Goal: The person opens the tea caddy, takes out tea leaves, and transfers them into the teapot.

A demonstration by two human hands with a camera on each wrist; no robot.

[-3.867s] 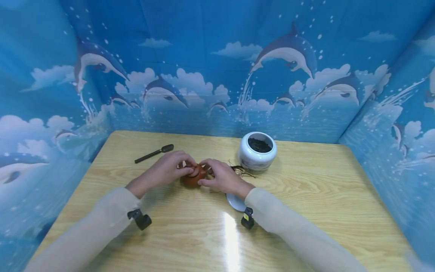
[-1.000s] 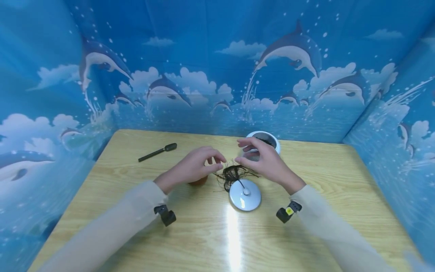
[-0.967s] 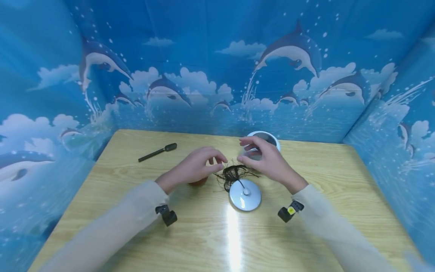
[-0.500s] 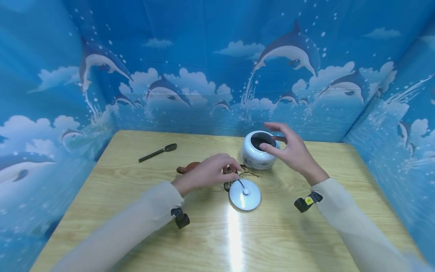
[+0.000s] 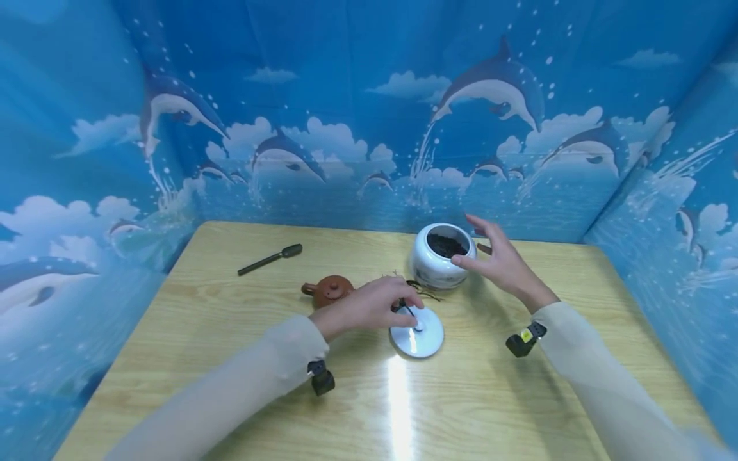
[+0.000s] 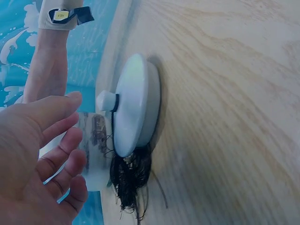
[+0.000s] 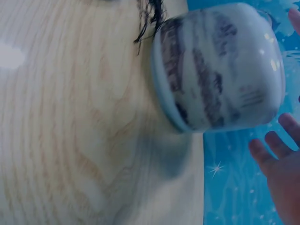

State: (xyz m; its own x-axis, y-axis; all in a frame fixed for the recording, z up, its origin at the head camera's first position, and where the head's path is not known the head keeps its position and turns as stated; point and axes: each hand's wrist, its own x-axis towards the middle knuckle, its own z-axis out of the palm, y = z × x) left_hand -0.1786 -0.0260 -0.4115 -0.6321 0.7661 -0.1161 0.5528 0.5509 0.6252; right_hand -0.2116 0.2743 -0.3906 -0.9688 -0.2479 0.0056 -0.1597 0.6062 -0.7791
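A white lid (image 5: 425,344) with a round knob lies on the table, with a dark stringy tassel (image 6: 131,176) looped from the knob. My left hand (image 5: 377,306) hovers over the lid's left side; in the left wrist view its loosely bent fingers are apart from the knob (image 6: 107,101). A white porcelain jar (image 5: 434,272), painted with a dark landscape, stands behind the lid, filled with dark loose leaves. Beside the jar's right side is my right hand (image 5: 507,266), fingers spread and thumb close to the rim. In the right wrist view the fingers (image 7: 276,145) show a gap from the jar wall.
Left of the lid sits a small reddish-brown teapot (image 5: 333,289), partly behind my left hand. A dark scoop (image 5: 270,259) lies farther left. The wooden table (image 5: 230,346) ends at a blue dolphin-print curtain (image 5: 346,153) behind and at both sides.
Both hands have left the teapot. My left hand has moved right to the lid, uncovering the teapot. My right hand has crossed over to the jar's right side.
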